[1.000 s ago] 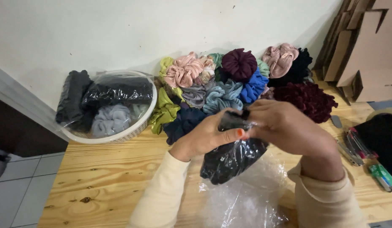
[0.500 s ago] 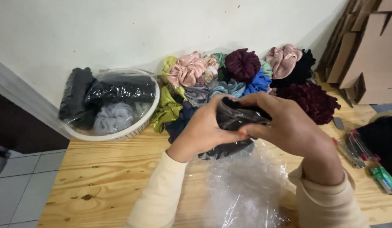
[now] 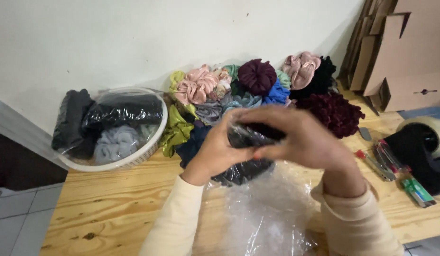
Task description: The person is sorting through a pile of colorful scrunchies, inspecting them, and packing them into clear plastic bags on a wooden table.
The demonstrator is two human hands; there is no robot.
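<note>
Both my hands grip a black scrunchie wrapped in a clear plastic bag, held above the wooden table. My left hand clasps its left side and my right hand covers its top and right side. The bag's lower part bulges dark below my fingers. Under my hands lies a pile of clear plastic bags. Behind them a heap of coloured scrunchies lies against the wall.
A white basket at the left holds bagged black and grey scrunchies. Flat cardboard boxes lean at the right. A tape dispenser and several pens lie on the right of the table. The table's left edge drops to a tiled floor.
My hands have folded the bagged black scrunchie up from hanging low to a tight bundle between both hands, raised slightly above the plastic pile.
</note>
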